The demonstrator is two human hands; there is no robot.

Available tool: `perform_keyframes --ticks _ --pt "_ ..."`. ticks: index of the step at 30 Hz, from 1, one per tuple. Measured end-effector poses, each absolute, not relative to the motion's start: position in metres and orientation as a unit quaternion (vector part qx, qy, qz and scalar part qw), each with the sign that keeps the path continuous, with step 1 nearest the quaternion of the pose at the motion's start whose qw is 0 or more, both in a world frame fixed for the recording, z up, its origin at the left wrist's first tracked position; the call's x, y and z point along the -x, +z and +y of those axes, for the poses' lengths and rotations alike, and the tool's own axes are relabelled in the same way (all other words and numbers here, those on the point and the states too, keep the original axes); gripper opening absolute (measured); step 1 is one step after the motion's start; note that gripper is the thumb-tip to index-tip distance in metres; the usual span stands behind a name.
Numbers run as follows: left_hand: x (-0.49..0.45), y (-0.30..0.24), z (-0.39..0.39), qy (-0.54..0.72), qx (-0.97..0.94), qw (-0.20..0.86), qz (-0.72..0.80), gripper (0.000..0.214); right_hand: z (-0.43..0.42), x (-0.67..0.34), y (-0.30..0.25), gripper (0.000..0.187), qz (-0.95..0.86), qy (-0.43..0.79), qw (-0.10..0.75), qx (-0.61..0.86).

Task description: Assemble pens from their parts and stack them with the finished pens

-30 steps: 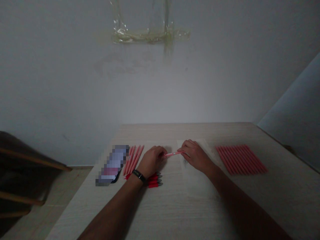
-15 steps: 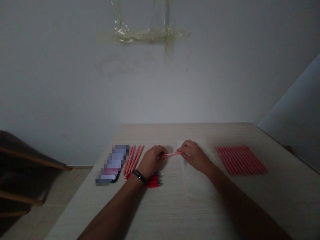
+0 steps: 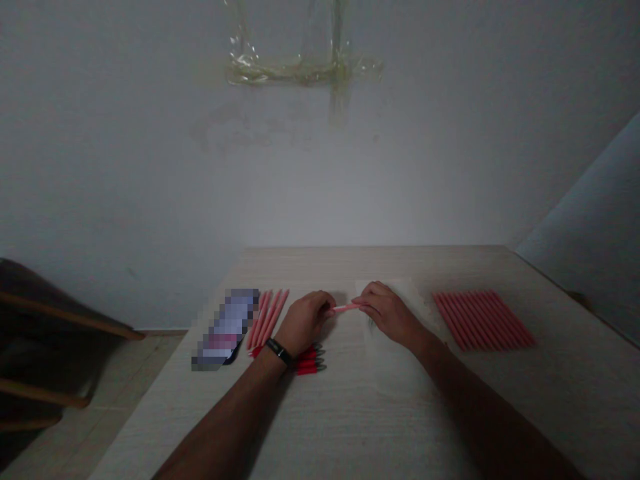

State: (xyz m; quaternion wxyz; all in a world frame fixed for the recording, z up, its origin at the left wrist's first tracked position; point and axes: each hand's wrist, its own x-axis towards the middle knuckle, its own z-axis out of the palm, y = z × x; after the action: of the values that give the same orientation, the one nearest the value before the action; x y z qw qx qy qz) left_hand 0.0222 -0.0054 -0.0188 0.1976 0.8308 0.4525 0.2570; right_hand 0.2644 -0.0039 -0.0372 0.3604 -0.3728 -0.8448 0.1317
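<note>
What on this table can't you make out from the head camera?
Ends of the slim pink tube: hidden in the fingers of the left hand and right hand.
Screen of the flat dark-edged device: pixelated in the head view.
Short red pieces with dark tips: too small to count, partly behind the left wrist.
Face of the black wristband: too dark and small.

pink tube — ends hidden by left hand, right hand

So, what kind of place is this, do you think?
Probably a plain room at home or a small workroom, though I cannot be sure. A simple wood-look table holds pink pen parts, the bare wall has old tape on it, and a chair stands nearby.
</note>
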Motion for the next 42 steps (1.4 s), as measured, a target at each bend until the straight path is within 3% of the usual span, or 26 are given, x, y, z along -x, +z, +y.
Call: perform_keyframes --ticks 14,21,42 --pt "-0.022 -0.016 -0.003 0.243 -0.837 0.191 0.452 0.023 -0.003 -0.274 -0.028 0.019 -0.832 0.155 0.386 0.365" --pt "-0.019 -0.012 -0.006 0.229 -0.842 0.179 0.455 0.025 0.002 -0.281 -0.032 0.02 -0.851 0.13 0.35 0.37" --pt "-0.02 -0.021 -0.004 0.236 -0.844 0.191 0.442 0.022 -0.003 -0.27 -0.035 0.018 -0.844 0.136 0.371 0.361"
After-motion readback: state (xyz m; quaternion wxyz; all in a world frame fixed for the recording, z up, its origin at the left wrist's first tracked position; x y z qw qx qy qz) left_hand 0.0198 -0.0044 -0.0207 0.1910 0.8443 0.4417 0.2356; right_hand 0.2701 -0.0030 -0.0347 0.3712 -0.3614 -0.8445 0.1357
